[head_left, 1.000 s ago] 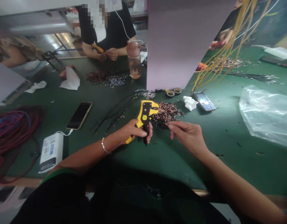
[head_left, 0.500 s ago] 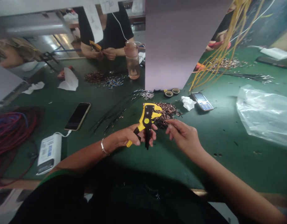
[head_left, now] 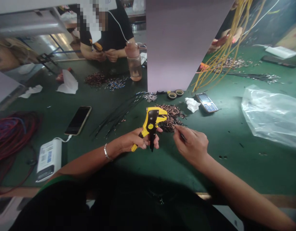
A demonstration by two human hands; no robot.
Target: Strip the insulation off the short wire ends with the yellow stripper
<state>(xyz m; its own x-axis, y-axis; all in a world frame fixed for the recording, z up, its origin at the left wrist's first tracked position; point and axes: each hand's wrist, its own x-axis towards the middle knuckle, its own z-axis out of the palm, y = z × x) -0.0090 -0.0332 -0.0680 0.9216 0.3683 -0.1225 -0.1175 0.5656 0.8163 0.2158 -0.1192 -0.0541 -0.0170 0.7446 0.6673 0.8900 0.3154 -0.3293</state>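
A yellow wire stripper (head_left: 151, 123) is gripped in the left hand (head_left: 134, 141); a short wire (head_left: 182, 136) is pinched by the right hand (head_left: 191, 144), a copper-tipped wire pile (head_left: 171, 117) at eleven o'clock.

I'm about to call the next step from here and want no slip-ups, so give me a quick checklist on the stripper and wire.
Stripper in left hand: ok, firmly gripped.
Wire in right hand: ok, pinched; its end is too small to judge.
Wire in stripper's jaws: not ok, none visible.
Copper-ended wire pile: ok, just beyond the right hand.
Black wires: ok, lying apart from the pile.
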